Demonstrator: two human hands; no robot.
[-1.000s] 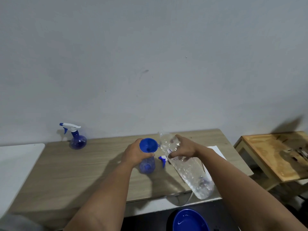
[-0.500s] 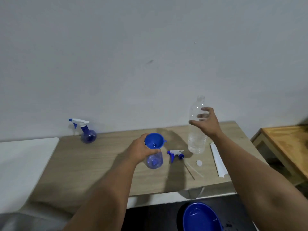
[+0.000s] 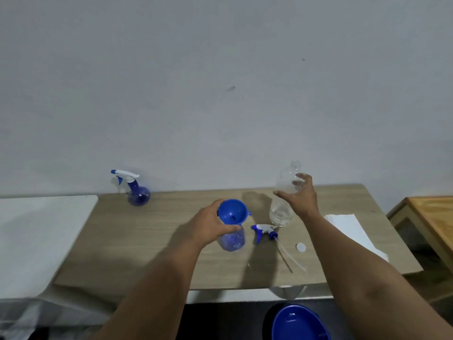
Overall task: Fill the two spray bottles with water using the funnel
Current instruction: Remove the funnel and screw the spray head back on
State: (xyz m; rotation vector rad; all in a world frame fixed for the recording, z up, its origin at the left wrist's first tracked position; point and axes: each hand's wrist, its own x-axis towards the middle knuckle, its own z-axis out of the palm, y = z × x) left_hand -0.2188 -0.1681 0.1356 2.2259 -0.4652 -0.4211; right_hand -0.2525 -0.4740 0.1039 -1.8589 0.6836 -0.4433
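My left hand (image 3: 208, 227) grips the neck of a round blue spray bottle (image 3: 232, 240) standing mid-table, with the blue funnel (image 3: 232, 212) seated in its mouth. Its blue-and-white spray head (image 3: 264, 230) lies just to the right, dip tube trailing toward me. The clear water bottle (image 3: 282, 209) stands upright behind that head, uncapped. My right hand (image 3: 301, 200) hovers at its upper part, fingers spread loosely around it. The second spray bottle (image 3: 138, 196), sprayer on, stands at the back left near the wall.
A white bottle cap (image 3: 300, 247) and folded white paper (image 3: 353, 231) lie on the wooden table (image 3: 147, 253) at right. A white surface (image 3: 36, 236) adjoins it on the left, a wooden side table (image 3: 431, 217) on the right. Below the front edge sits a blue basin (image 3: 299, 322).
A second ago my right hand held the water bottle tilted at the funnel. The bottle now stands upright at the back right, and that hand has loosened. My left hand kept its hold.
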